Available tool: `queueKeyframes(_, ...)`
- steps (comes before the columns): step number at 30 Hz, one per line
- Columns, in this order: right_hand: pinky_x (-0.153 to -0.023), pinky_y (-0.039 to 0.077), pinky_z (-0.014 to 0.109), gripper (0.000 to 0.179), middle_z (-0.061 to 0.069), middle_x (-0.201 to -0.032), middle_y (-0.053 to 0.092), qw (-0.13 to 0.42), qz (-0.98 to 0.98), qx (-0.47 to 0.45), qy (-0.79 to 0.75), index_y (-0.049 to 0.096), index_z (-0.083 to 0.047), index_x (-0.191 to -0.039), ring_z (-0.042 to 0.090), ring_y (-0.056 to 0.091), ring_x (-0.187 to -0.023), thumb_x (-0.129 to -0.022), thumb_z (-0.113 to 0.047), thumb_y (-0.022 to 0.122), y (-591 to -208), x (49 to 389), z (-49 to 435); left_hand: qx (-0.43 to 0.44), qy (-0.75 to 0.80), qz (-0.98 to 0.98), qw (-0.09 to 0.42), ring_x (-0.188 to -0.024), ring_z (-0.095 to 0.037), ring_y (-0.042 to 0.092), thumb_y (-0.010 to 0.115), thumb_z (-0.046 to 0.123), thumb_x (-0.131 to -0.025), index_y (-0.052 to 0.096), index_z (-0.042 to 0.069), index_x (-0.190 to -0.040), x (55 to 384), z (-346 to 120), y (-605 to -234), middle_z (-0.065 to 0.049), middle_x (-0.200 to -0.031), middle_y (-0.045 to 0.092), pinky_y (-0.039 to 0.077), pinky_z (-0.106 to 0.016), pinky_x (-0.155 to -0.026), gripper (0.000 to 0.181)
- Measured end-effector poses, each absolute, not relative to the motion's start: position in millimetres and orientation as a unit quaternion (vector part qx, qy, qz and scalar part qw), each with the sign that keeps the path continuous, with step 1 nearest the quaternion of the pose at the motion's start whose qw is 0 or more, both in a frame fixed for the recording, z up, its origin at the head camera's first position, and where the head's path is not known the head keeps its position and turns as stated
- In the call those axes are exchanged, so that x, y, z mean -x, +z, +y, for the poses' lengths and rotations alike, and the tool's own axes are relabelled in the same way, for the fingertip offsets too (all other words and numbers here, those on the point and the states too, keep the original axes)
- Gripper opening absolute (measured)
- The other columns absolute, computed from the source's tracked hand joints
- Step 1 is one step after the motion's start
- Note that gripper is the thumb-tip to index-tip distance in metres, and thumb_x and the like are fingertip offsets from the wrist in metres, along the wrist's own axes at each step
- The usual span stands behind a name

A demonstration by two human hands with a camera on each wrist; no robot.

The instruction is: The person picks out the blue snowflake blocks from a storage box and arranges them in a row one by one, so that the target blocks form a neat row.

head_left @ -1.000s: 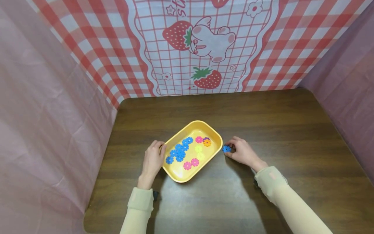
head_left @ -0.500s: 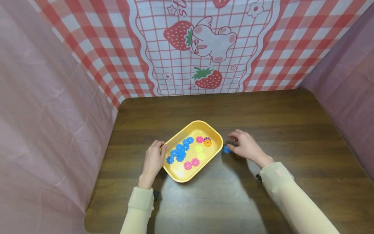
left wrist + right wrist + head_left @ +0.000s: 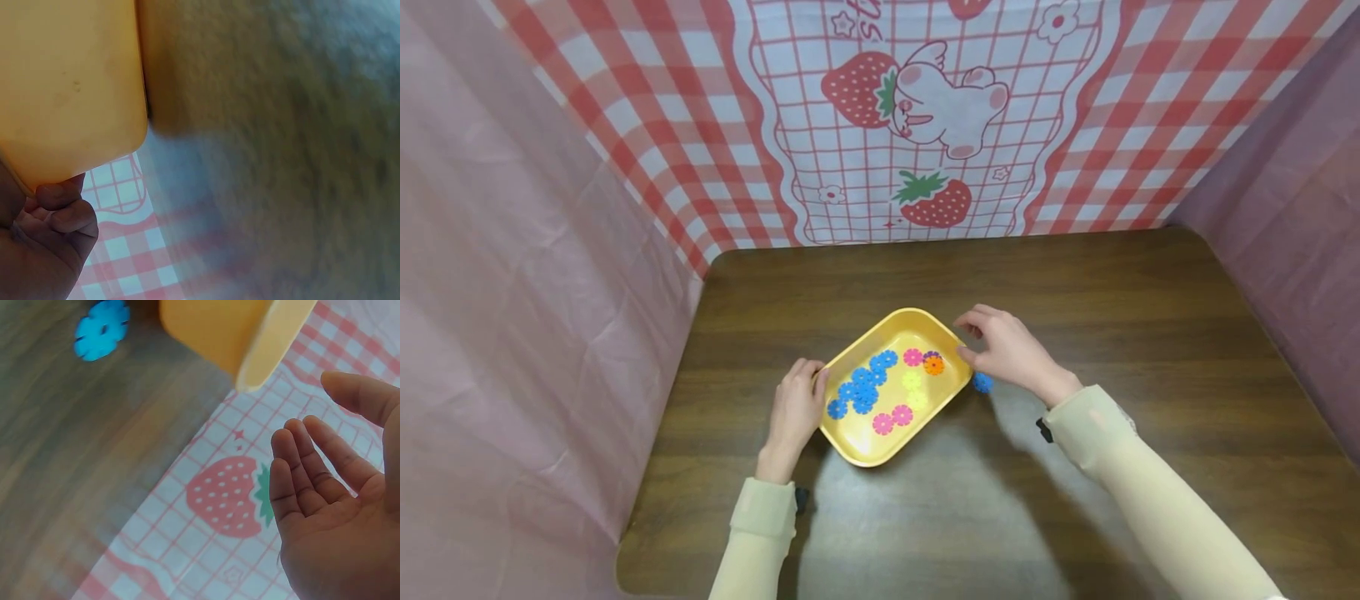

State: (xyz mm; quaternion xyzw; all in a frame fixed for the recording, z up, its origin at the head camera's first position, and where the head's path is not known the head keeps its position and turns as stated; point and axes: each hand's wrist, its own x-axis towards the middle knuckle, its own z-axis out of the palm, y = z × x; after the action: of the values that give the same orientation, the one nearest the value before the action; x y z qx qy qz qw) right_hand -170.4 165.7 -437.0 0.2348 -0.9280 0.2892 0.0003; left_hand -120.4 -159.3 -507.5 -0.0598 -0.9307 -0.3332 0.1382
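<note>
My left hand (image 3: pixel 796 408) grips the rim of a yellow plastic tray (image 3: pixel 859 460) at its left end; in the left wrist view its fingers (image 3: pixel 74 215) curl at the tray's edge. Inside lie flower-shaped plastic discs: a heap of blue discs (image 3: pixel 863 392) on the left, pink discs (image 3: pixel 883 423), yellow discs (image 3: pixel 912 381), and an orange disc (image 3: pixel 933 365) overlapping a purple one. One blue disc (image 3: pixel 983 382) lies on the table just outside the tray's right side. My right hand (image 3: pixel 1011 350) hovers at the right rim, thumb and fingers apart with nothing between them.
The tray stands on a brown wood-grain table (image 3: pixel 1112 333). A red-and-white checked cloth (image 3: pixel 917 192) with strawberries hangs at the table's far edge. Pink curtains (image 3: pixel 535 292) hang along both sides.
My right hand has let go of the blue disc, left it on the table beside the tray, and moved up and left to the rim. The left hand and the tray have hardly moved.
</note>
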Motion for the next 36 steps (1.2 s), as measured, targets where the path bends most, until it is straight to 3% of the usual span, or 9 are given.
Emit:
queueKeyframes(10, -0.078, 0.052, 0.037, 0.044, 0.012, -0.102, 0.065, -0.050, -0.930, -0.230, 0.283, 0.068, -0.001, -0.118, 0.031, 0.059, -0.090, -0.082, -0.021, 0.082, -435, 184, 128, 0.067, -0.334, -0.929, 0.142, -0.077, -0.032, 0.064, 0.062, 0.009, -0.098, 0.069, -0.005, -0.100, 121, -159, -508, -0.013, -0.091, 0.064, 0.053, -0.047, -0.071, 0.016)
queueKeyframes(18, -0.073, 0.049, 0.035, 0.045, 0.014, -0.100, 0.066, -0.076, -0.922, -0.253, 0.282, 0.068, 0.002, -0.119, 0.025, 0.057, -0.083, -0.083, -0.022, 0.081, -449, 188, 101, 0.067, -0.335, -0.929, 0.141, -0.078, -0.032, 0.064, 0.062, 0.010, -0.099, 0.070, -0.004, -0.100, 121, -158, -509, -0.013, -0.091, 0.063, 0.053, -0.047, -0.072, 0.016)
queueKeyframes(26, -0.079, 0.050, 0.035, 0.042, 0.014, -0.098, 0.067, -0.068, -0.912, -0.299, 0.271, 0.069, 0.004, -0.113, 0.023, 0.059, -0.086, -0.083, -0.023, 0.081, -471, 182, 75, 0.064, -0.338, -0.929, 0.138, -0.079, -0.032, 0.064, 0.061, 0.010, -0.099, 0.070, -0.004, -0.100, 120, -159, -509, -0.013, -0.091, 0.063, 0.053, -0.047, -0.074, 0.016)
queueKeyframes(36, -0.085, 0.050, 0.035, 0.043, 0.009, -0.099, 0.066, -0.109, -0.908, -0.308, 0.264, 0.069, 0.002, -0.113, 0.019, 0.058, -0.088, -0.084, -0.026, 0.081, -494, 172, 49, 0.066, -0.339, -0.927, 0.147, -0.077, -0.032, 0.063, 0.063, 0.009, -0.098, 0.069, -0.005, -0.099, 121, -159, -509, -0.013, -0.090, 0.063, 0.053, -0.047, -0.072, 0.016)
